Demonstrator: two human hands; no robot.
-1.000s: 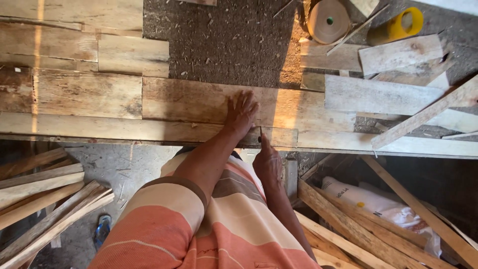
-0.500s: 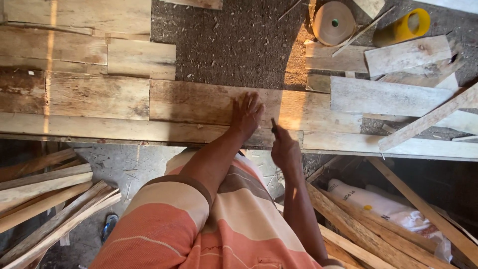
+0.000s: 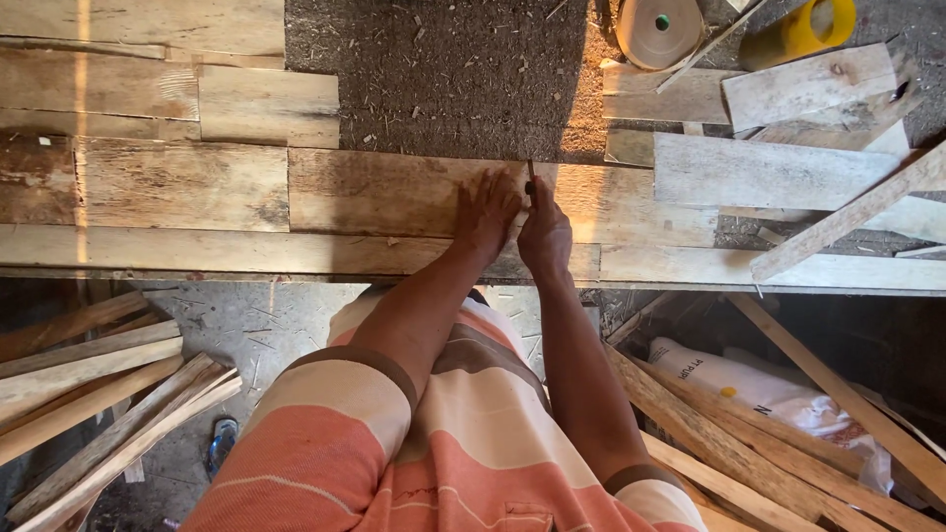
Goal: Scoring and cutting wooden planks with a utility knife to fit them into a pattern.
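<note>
While we look from the left side, we see a bundle of thin wooden slats (image 3: 94, 394) leaning low under the desk (image 3: 246, 251); their far ends are cut off by the picture border. Between them, on the grey floor, a small blue object (image 3: 223, 443) lies, too small for us to say what it is. The desk is made of rough, weathered planks with stains and open grain, and dark matting with sawdust (image 3: 434, 79) covers the part behind them.

Our left hand (image 3: 485, 212) lies flat and open on the long plank (image 3: 384, 192), the fingers spread and pressing on the wood. Just beside it, our right hand (image 3: 544, 232) is closed around a thin dark pencil-like tool (image 3: 531, 179), whose tip touches the same plank near its far edge. Most of the tool is hidden inside the fist, so we cannot tell its exact kind. Our arms come out of an orange, cream and brown striped shirt (image 3: 434, 433), which hides the desk's front edge below the hands.

More to the right, a roll of tan tape (image 3: 658, 30) and a yellow roll (image 3: 800, 30) stand at the top, both partly cut off. Loose pale boards (image 3: 788, 172) lie crossed there. Under the desk, a white sack (image 3: 759, 389) is half covered by leaning slats.
</note>
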